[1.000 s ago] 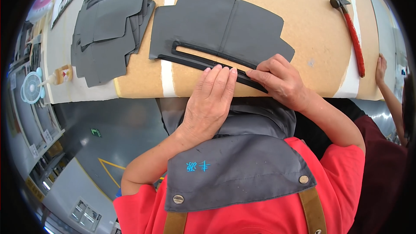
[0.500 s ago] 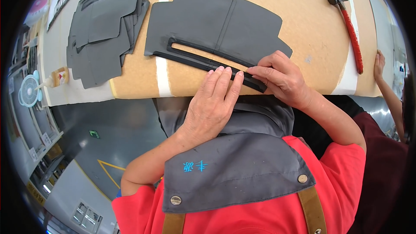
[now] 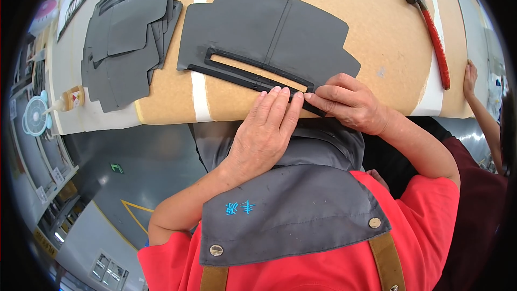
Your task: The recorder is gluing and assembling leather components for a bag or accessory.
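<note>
Grey panel: the grey panel (image 3: 258, 27) lies flat before you, near the front edge of the table (image 3: 377, 11), a seam line crossing its middle.
Slot border: a black border (image 3: 262, 66) frames a long, narrow slot in the panel, through which the tan tabletop shows.
Black strip: the black strip (image 3: 229, 79) runs along the panel's near edge, roughly parallel to the slot.
Your left hand: your left hand (image 3: 263, 134) is spread flat, its fingertips resting on the strip.
Your right hand: your right hand (image 3: 354, 105) is bent, thumb and forefinger at the strip just beside the left fingertips (whether they pinch it, one cannot tell).
Stack: a stack of grey panels (image 3: 124, 46) lies just left of your piece, its layers unevenly aligned.
Hammer: a red-handled hammer (image 3: 432, 40) lies well to the right, head away from you.
Bottle: a bottle (image 3: 71, 98) with a pale nozzle sits near the table's left side.
Neighbour: another person's hand (image 3: 470, 78) touches a pale sheet (image 3: 484, 48) at far right.
</note>
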{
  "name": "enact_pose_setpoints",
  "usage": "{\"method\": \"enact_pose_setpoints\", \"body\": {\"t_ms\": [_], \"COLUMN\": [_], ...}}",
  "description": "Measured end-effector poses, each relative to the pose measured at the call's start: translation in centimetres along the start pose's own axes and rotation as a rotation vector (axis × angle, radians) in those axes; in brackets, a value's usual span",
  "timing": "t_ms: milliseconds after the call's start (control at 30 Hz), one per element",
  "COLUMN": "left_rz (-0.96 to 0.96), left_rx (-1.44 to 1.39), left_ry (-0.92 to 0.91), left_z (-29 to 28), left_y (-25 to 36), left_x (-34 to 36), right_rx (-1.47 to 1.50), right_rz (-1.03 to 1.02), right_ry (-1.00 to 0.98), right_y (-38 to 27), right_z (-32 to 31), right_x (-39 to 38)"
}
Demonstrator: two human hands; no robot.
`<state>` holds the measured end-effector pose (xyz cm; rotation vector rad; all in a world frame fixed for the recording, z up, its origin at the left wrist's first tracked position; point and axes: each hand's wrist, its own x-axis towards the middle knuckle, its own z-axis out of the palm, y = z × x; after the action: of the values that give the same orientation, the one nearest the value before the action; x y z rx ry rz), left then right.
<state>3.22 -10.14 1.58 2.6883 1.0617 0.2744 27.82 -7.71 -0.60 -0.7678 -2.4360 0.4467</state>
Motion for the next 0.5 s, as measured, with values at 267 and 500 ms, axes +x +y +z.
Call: {"method": "enact_pose_setpoints", "body": {"t_ms": [267,500], "left_rz": [0.016,0.012], "left_rx": [-0.005,-0.016], "left_ry": [0.013,0.008], "left_z": [0.27,0.11], "left_y": [0.25,0.21], "left_x": [-0.16,-0.26], "right_rx": [-0.015,-0.020], "right_rz": [0.032,-0.044], "right_ry": [0.010,0.004], "right_y": [0.11,0.09], "right_z": [0.18,-0.06], "right_x": [-0.26,-0.77]}}
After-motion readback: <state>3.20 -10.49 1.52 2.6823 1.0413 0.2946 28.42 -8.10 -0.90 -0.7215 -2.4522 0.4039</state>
